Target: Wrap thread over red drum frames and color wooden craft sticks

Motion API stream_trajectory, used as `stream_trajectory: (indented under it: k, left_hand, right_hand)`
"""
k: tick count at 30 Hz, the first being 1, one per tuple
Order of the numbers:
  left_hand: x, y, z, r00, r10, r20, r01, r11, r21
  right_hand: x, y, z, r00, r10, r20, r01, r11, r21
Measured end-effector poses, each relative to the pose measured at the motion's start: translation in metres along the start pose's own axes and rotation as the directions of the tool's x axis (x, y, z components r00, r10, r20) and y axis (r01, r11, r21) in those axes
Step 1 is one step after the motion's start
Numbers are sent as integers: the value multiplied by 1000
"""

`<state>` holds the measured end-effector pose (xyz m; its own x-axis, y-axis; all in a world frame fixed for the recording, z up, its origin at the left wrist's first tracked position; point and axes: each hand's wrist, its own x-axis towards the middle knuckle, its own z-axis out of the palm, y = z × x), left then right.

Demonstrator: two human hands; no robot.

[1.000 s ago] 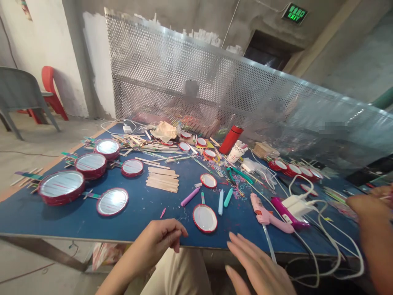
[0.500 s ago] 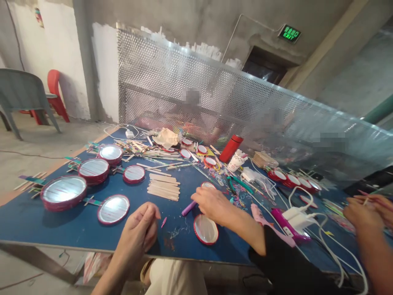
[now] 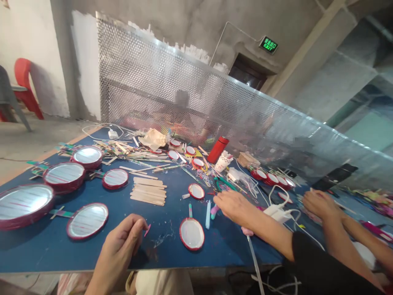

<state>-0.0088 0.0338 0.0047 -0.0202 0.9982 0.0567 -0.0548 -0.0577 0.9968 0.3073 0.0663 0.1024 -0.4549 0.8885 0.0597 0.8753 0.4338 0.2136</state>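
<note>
My left hand is curled closed above the near table edge, thumb pressed to the fingers; what it holds, if anything, is hidden. A small pink scrap shows right beside its fingertips. My right hand is closed around a pink hot glue gun, mostly covered by the hand. The gun's pink rear shows under my wrist, with a clear glue stick trailing out. Near my right fingers lie a light blue stick and a purple-and-teal piece. A red-rimmed round disc with a handle lies between my hands.
Flat wooden sticks lie mid-table. Red-rimmed drum-like pieces stand left. Behind are a red flask, a paper cup and a metal mesh screen. White chargers and cables lie right, near another person's hands.
My right hand has moved right, off the purple stick and onto the glue gun, which has turned. The handled disc is uncovered. The view has swung right; my left hand stays closed.
</note>
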Motion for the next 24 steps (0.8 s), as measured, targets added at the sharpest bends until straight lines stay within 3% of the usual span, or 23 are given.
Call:
stream_trajectory:
  k: [3,6,14,17,19,21,24]
  left_hand:
    - [-2,1,1,999,2,-51,-1,1000,14]
    - [-3,3,2,997,7,-79,-7,1000,5]
    - [-1,0,3,994,35,-108,-32,999,29]
    - [0,-1,3,990,86,-111,-80,995,58]
    - [0,-2,4,991,94,-95,-88,994,66]
    - [0,-1,4,992,92,-82,-86,994,69]
    - [-1,0,5,993,83,-81,-78,995,62]
  right_hand:
    - [-16,0,5,1000,-8,0,8,1000,6]
    - [-8,-6,13,999,-34,12,34,999,2]
    - [79,-43,46,969,-224,105,234,968,-93]
    - [106,-41,38,966,-226,128,243,959,-142]
    - [121,-25,17,987,-136,89,151,969,-195]
    - [134,-1,-12,999,34,-20,-38,964,-262]
    - [142,35,-47,935,295,-199,-345,887,-308]
